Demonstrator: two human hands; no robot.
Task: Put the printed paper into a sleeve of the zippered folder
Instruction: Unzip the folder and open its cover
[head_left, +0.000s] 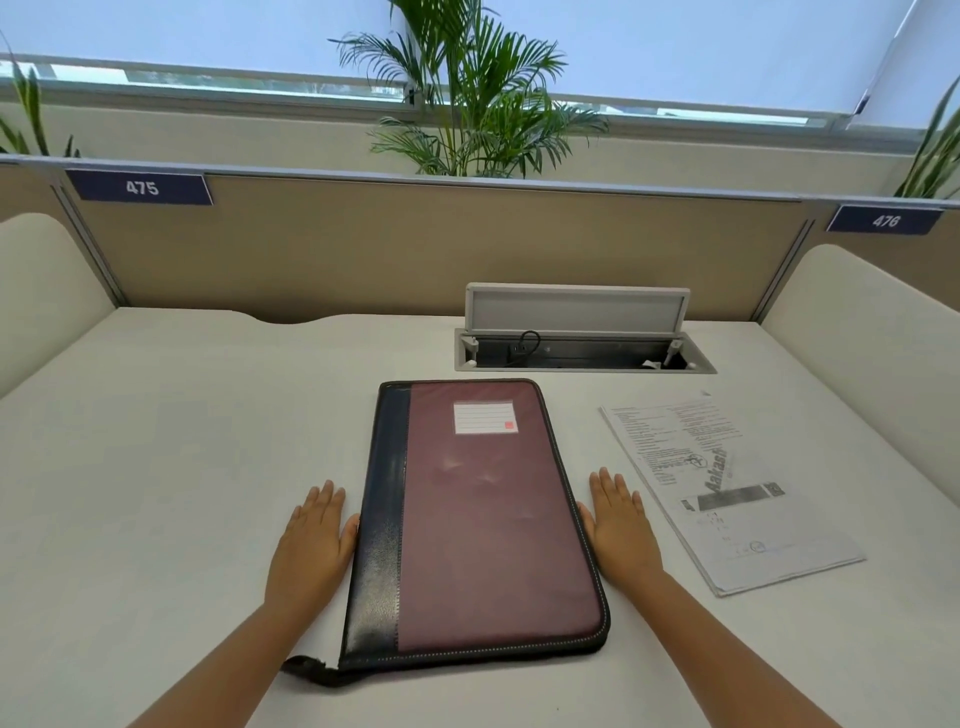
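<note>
A zippered folder (483, 525), maroon with a black spine strip and a white label near its top, lies closed and flat in the middle of the white desk. A black zip pull strap sticks out at its near left corner. My left hand (311, 540) rests flat on the desk against the folder's left edge, fingers together, holding nothing. On the folder's right edge my right hand (621, 525) lies flat in the same way, palm down and empty. The printed paper (722, 488), a sheet with black text, lies on the desk to the right of my right hand.
An open cable hatch (582, 348) with a raised grey lid is set into the desk behind the folder. A tan partition (363, 244) closes the back, with cream side panels left and right. A potted palm (478, 88) stands beyond the partition.
</note>
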